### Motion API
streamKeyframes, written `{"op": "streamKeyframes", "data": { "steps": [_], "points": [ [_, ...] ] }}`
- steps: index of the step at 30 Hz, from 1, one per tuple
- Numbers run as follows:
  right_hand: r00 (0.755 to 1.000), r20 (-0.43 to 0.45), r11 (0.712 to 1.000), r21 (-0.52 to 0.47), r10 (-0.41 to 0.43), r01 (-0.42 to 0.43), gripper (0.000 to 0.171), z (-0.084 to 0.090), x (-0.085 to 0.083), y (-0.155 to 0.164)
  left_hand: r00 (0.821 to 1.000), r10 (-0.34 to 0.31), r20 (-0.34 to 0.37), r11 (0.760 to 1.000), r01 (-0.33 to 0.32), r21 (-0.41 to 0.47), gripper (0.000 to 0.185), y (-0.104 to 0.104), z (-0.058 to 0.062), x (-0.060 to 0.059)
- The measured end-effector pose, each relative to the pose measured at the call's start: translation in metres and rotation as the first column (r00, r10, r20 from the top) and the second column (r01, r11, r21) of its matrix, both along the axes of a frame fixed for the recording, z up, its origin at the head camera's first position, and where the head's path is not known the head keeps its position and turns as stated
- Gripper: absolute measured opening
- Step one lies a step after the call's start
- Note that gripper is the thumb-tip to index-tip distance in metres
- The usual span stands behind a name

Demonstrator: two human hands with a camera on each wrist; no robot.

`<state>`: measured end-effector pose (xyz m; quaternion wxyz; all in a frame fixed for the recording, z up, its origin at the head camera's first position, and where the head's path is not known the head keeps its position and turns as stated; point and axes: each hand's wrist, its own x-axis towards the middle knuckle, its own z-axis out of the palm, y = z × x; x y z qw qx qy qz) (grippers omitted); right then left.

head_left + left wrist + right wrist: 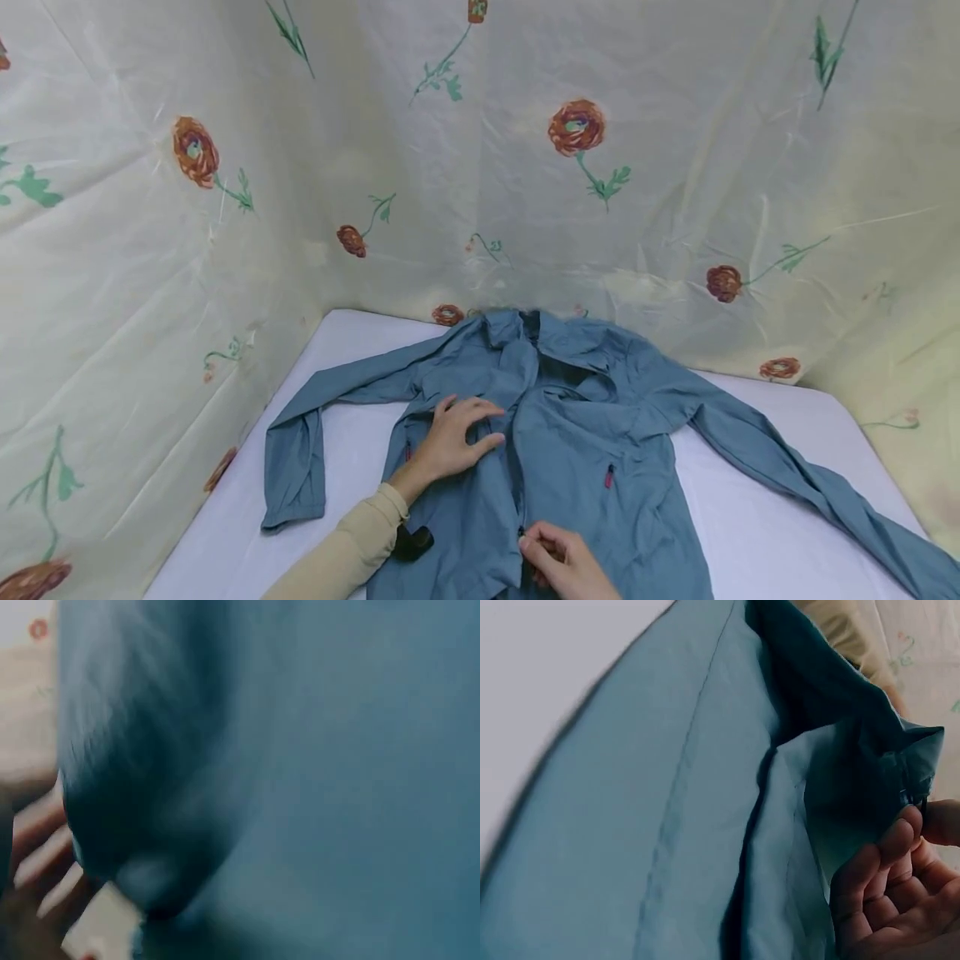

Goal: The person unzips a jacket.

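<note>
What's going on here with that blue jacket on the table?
A person has a blue jacket spread front-up on a white table, sleeves out to both sides. The left hand lies flat on the jacket's chest with fingers spread. The right hand pinches the front opening near the bottom, where the zipper sits. The front is open at the collar. Flowered cloth hangs behind and beside the table.

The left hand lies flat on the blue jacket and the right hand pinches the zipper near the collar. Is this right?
Not quite. The right hand pinches the zipper near the bottom hem of the jacket, far from the collar, as the head view shows. The left hand does lie flat on the jacket.
</note>
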<state>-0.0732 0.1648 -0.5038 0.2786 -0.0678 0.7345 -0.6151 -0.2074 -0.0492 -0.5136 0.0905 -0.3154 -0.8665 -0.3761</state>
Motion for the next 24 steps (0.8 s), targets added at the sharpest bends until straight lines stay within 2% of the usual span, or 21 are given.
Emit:
{"op": "streamKeyframes", "data": {
  "steps": [2, 5, 8, 11, 14, 19, 21, 24],
  "points": [
    [1.0, -0.011, 1.0, 0.01, -0.017, 0.017, 0.028, -0.001, -0.001, 0.001, 0.99, -0.127, -0.057, 0.986, 0.12, -0.116, 0.022, 0.001, 0.007, 0.008],
    [0.998, -0.026, 0.998, 0.025, -0.052, 0.053, 0.031, -0.003, -0.002, 0.001, 0.95, -0.306, -0.062, 0.919, 0.278, -0.279, 0.026, 0.002, 0.012, 0.018],
    [0.996, -0.043, 0.996, 0.033, -0.081, 0.082, 0.033, -0.004, -0.003, 0.0, 0.922, -0.381, -0.067, 0.857, 0.325, -0.4, 0.032, 0.001, 0.015, 0.028],
    [0.993, -0.044, 0.993, 0.039, -0.111, 0.113, 0.035, -0.005, -0.003, -0.001, 0.901, -0.424, -0.087, 0.818, 0.34, -0.464, 0.034, 0.002, 0.02, 0.036],
    [0.988, -0.042, 0.987, 0.053, -0.152, 0.154, 0.037, -0.004, -0.003, 0.0, 0.891, -0.447, -0.078, 0.813, 0.369, -0.45, 0.031, 0.005, 0.025, 0.04],
    [0.988, -0.072, 0.987, 0.074, -0.14, 0.145, 0.038, -0.002, -0.002, 0.002, 0.903, -0.426, 0.061, 0.854, 0.424, -0.303, 0.021, 0.008, 0.027, 0.04],
    [0.99, -0.084, 0.99, 0.077, -0.116, 0.122, 0.037, -0.001, -0.001, 0.002, 0.895, -0.434, 0.103, 0.86, 0.446, -0.247, 0.018, 0.008, 0.025, 0.038],
    [0.992, -0.087, 0.992, 0.075, -0.092, 0.099, 0.036, 0.0, 0.001, 0.001, 0.878, -0.463, 0.123, 0.859, 0.479, -0.179, 0.014, 0.007, 0.02, 0.034]
  ]
}}
